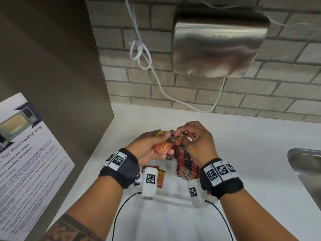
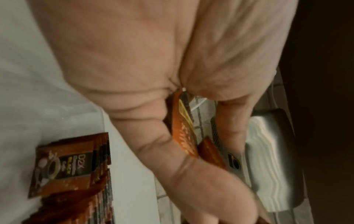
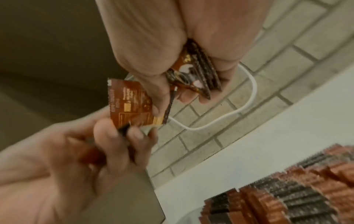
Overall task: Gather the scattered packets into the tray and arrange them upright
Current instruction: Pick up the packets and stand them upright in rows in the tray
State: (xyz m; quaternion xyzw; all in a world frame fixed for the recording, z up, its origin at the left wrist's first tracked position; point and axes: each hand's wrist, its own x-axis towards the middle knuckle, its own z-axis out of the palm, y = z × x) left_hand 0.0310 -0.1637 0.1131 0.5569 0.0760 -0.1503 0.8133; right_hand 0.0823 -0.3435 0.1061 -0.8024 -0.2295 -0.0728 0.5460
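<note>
I see a white bench (image 1: pixel 243 145) under a grey brick wall (image 1: pixel 225 94), a steel hand dryer (image 1: pixel 218 44) at 12 o'clock, a sink (image 1: pixel 305 164) at 3 o'clock. My left hand (image 1: pixel 147 148) has its fingers (image 3: pixel 113 133) curled round a few packets (image 1: pixel 165 145). My right hand (image 1: pixel 198 138) pinches several more between thumb and fingers (image 3: pixel 226 63), one shared with the left. A row of upright packets (image 1: pixel 185 160) stands in the clear tray (image 1: pixel 173 199) below; loose packets (image 1: pixel 160 178) lie at 7 o'clock, partly behind the wrist camera (image 1: pixel 149 181).
</note>
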